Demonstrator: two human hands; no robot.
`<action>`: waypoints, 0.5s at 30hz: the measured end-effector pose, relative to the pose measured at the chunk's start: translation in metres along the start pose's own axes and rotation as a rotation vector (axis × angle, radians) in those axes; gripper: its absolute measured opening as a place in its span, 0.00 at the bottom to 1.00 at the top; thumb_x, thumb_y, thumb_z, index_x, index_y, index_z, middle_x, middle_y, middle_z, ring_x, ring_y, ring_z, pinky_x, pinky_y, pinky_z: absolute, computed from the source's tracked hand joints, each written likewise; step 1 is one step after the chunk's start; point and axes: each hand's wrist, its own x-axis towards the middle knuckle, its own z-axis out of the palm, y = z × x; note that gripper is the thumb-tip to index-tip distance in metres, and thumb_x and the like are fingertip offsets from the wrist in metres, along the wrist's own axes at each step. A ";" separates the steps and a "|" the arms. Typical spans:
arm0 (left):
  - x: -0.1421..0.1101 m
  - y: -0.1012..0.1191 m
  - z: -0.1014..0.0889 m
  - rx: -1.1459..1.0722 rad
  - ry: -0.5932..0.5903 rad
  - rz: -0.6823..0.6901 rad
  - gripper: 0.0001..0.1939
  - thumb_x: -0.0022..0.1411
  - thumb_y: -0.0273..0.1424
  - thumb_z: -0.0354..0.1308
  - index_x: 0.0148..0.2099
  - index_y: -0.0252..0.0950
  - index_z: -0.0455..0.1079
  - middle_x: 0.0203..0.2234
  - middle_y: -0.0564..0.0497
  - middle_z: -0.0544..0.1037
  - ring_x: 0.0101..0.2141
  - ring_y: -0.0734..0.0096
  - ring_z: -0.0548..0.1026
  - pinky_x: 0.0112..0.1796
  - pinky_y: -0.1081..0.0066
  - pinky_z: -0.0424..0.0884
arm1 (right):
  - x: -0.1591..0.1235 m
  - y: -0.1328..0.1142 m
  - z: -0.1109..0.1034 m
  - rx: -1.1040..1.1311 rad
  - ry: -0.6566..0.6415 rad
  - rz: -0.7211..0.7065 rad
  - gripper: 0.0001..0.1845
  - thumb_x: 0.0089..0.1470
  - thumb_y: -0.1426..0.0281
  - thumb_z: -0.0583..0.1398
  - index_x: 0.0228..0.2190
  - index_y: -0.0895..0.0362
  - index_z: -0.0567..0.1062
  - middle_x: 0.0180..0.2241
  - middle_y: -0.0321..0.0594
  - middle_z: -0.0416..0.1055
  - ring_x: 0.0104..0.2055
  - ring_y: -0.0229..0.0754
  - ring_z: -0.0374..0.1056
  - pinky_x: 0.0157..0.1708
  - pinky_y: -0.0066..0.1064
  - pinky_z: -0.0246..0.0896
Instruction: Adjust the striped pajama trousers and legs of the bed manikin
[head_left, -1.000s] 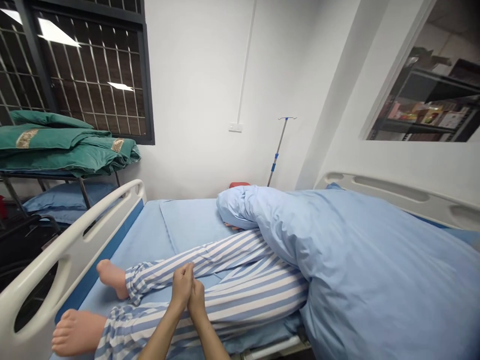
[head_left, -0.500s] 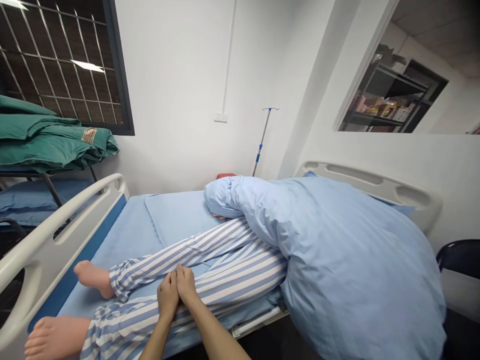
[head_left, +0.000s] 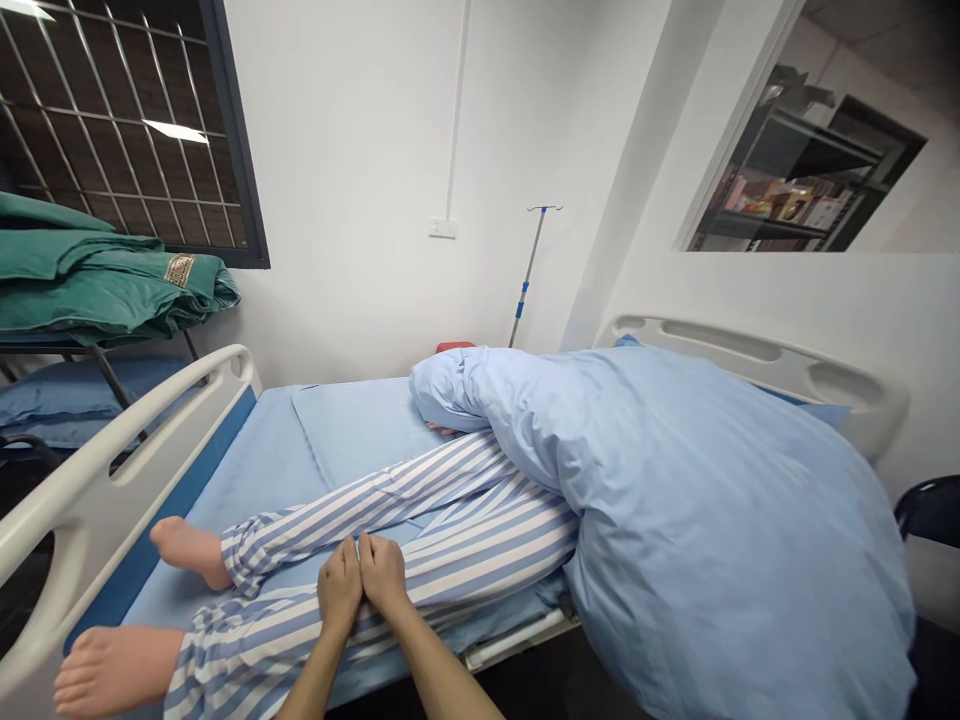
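Observation:
A mannequin's legs in blue-and-white striped trousers (head_left: 480, 560) lie stretched out on the bed, bare feet to the left. My left hand (head_left: 340, 583) and my right hand (head_left: 383, 572) are side by side on the nearer leg, around the knee, thumb sides touching. Both are closed, with the fingers curled down over the far side of the leg, so the fingertips are hidden. The nearer foot (head_left: 120, 665) and the farther foot (head_left: 191, 552) stick out of the cuffs. A light blue quilt (head_left: 675, 500) is heaped over the upper body.
A footboard (head_left: 150, 440) closes the bed on the left, and a headboard (head_left: 750, 350) stands at the right. Behind the bed are an IV pole (head_left: 529, 270) and a red object (head_left: 455, 346). Folded green bedding (head_left: 105, 280) lies at the far left. A dark chair (head_left: 930, 510) is at the right edge.
My right hand has turned and shifted slightly right, its fingers now curled further down beside my left hand. The view has tilted a little; the legs and quilt look unmoved.

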 end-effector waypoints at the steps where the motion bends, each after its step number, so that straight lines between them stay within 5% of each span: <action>1: -0.001 0.000 0.000 0.009 -0.013 0.002 0.17 0.61 0.32 0.40 0.36 0.36 0.71 0.35 0.43 0.78 0.38 0.64 0.74 0.38 0.69 0.65 | -0.001 0.000 0.000 0.002 0.000 0.007 0.27 0.60 0.63 0.45 0.18 0.56 0.73 0.20 0.42 0.72 0.20 0.38 0.61 0.22 0.29 0.41; 8: 0.003 0.014 -0.007 0.018 -0.120 -0.033 0.18 0.61 0.34 0.39 0.34 0.36 0.70 0.33 0.43 0.78 0.36 0.62 0.74 0.37 0.67 0.64 | 0.008 0.001 -0.001 0.151 0.006 0.081 0.26 0.58 0.63 0.45 0.15 0.58 0.70 0.16 0.40 0.68 0.19 0.37 0.58 0.21 0.28 0.42; 15: 0.007 0.062 -0.008 -0.308 -0.004 -0.064 0.21 0.60 0.41 0.38 0.20 0.38 0.61 0.18 0.50 0.72 0.24 0.69 0.68 0.28 0.71 0.60 | 0.016 0.017 0.000 0.562 0.033 0.190 0.24 0.57 0.59 0.46 0.15 0.57 0.63 0.16 0.36 0.62 0.21 0.35 0.55 0.22 0.26 0.49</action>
